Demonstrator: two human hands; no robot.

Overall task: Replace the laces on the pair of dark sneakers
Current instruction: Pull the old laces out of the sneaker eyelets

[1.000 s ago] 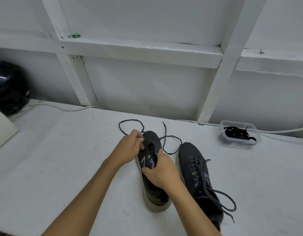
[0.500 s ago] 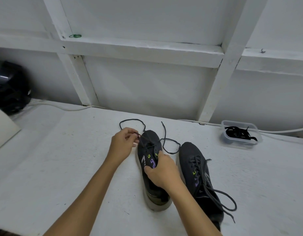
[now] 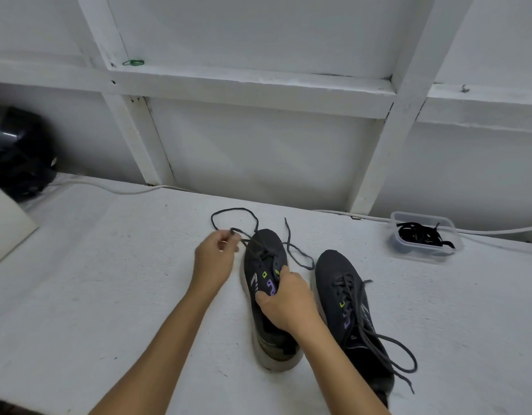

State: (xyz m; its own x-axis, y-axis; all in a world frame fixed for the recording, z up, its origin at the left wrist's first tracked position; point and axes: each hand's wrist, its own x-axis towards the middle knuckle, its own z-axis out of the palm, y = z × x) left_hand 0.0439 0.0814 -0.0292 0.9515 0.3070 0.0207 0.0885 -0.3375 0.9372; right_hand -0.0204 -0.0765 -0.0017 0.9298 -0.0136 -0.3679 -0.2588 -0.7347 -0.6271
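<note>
**Lace being drawn from the left-hand sneaker**

While the right hand (image 3: 288, 304) is pressing down on the middle of the left-hand sneaker (image 3: 266, 283), its thumb lying along the shoe's near side and its fingers curling over the tongue area as a closed grip on the shoe, the left hand (image 3: 215, 259) is hovering just beside the toe, off to the shoe's left. Its fingertips are pinching a strand of the dark lace (image 3: 235, 215), and the strand is running taut from that pinch to the front eyelets. Both forearms are reaching in from the bottom edge, the left angling up from the lower left, the right from the lower middle.

Beyond the toe, the lace is lying in a loose loop on the white counter (image 3: 109, 280), with another loop trailing to the shoe's right. Just beside it, the second sneaker (image 3: 348, 310) is sitting fully laced, its ends spilling toward the near edge. Farther right, near the wall, a clear plastic tub (image 3: 426, 250) is holding a tangle of black laces (image 3: 420, 235)
</note>
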